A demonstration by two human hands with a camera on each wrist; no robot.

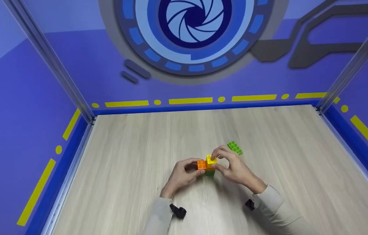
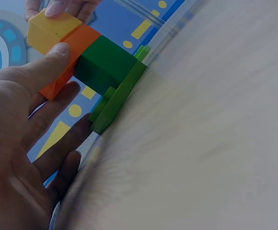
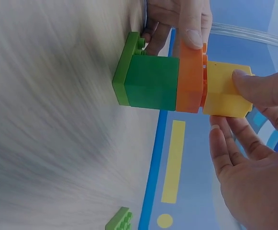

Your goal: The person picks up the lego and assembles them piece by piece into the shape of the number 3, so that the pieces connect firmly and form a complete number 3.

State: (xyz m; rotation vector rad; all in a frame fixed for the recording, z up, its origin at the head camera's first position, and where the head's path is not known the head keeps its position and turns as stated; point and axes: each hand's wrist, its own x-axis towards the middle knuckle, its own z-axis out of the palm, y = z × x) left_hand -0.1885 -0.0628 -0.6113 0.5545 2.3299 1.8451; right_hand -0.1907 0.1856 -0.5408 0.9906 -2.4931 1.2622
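Observation:
A small stack of toy building bricks stands on the table in front of me. At its base lies a light green plate [image 2: 122, 96], with a dark green block [image 3: 152, 82] on it and an orange brick [image 1: 201, 164] above that. My left hand [image 1: 181, 174] pinches the orange brick between thumb and fingers, its lower fingers spread beside the plate. With thumb and fingertips my right hand [image 1: 236, 168] grips a yellow brick [image 3: 225, 88] over one end of the orange one. A thin gap with orange studs shows between these two bricks in the right wrist view.
A loose light green plate [image 1: 235, 148] with studs lies on the wooden table [image 1: 131, 153] just beyond my right hand. Blue-purple panels [image 1: 83, 71] with yellow dashes wall the table at the back and both sides.

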